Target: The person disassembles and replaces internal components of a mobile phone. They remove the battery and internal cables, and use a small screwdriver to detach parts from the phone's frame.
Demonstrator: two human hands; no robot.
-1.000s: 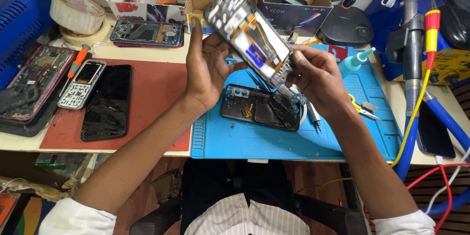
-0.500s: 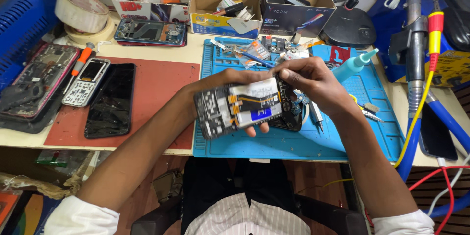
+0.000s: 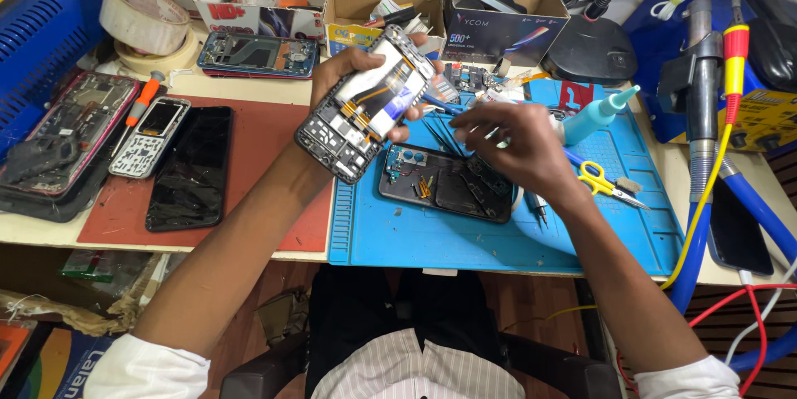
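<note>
Head view: crowded repair bench.
Left hand (image 3: 349, 75) grasping opened phone frame (image 3: 365, 104) above mat edge; right hand (image 3: 510, 146), fingers loosely spread, over black back cover (image 3: 448, 187) on blue mat (image 3: 498, 241).

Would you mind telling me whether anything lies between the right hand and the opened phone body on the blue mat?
Nothing visible does. The right hand hovers directly over the opened phone body on the blue mat. The left hand holds the phone frame up, off to the side.

Opened phone frame (image 3: 365, 108), circuitry exposed, tilted above the mat; dark phone back (image 3: 444, 183) flat below.
</note>
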